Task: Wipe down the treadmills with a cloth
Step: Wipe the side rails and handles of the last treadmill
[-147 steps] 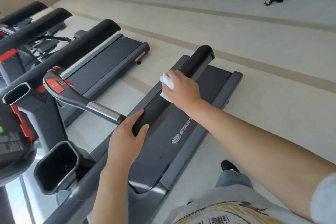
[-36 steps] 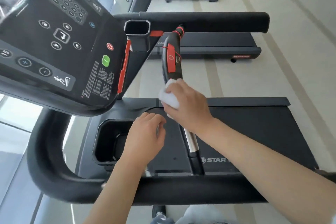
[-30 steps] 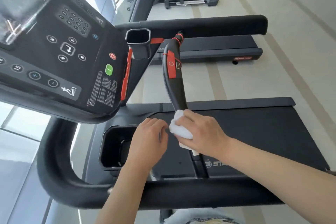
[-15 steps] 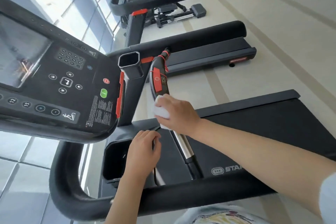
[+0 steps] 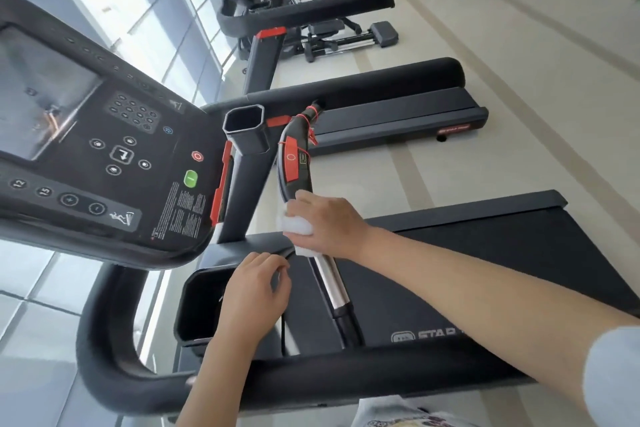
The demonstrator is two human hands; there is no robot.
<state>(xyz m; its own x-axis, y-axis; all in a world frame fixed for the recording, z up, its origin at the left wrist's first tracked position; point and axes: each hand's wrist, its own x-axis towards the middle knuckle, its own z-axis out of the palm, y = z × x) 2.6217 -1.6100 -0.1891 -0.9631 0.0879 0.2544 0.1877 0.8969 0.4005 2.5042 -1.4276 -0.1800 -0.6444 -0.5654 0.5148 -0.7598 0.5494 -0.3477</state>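
The white folded cloth [image 5: 297, 229] sits near the middle of the view, wrapped around the inner handle bar of the near black treadmill [image 5: 502, 253], whose dark running belt stretches toward three o'clock. The right hand [image 5: 327, 224] grips that cloth, fingers curled over it and around the bar, at the spot where the black and red grip section with the round button [image 5: 294, 158] meets the shiny silver metal tube [image 5: 332, 282]. The red section rises from the hand toward twelve o'clock; the silver tube runs down toward five o'clock. The left hand [image 5: 254, 295] hovers at seven o'clock from the cloth, just beside the black open cup holder [image 5: 199, 308], fingers loosely curled and holding nothing. The tilted black control console with green and red buttons [image 5: 104, 156] fills the nine o'clock side. A thick black padded front handrail [image 5: 311, 380] crosses the view at six o'clock. A second black treadmill [image 5: 398, 114] stands at one o'clock on the pale beige floor [image 5: 519, 45].
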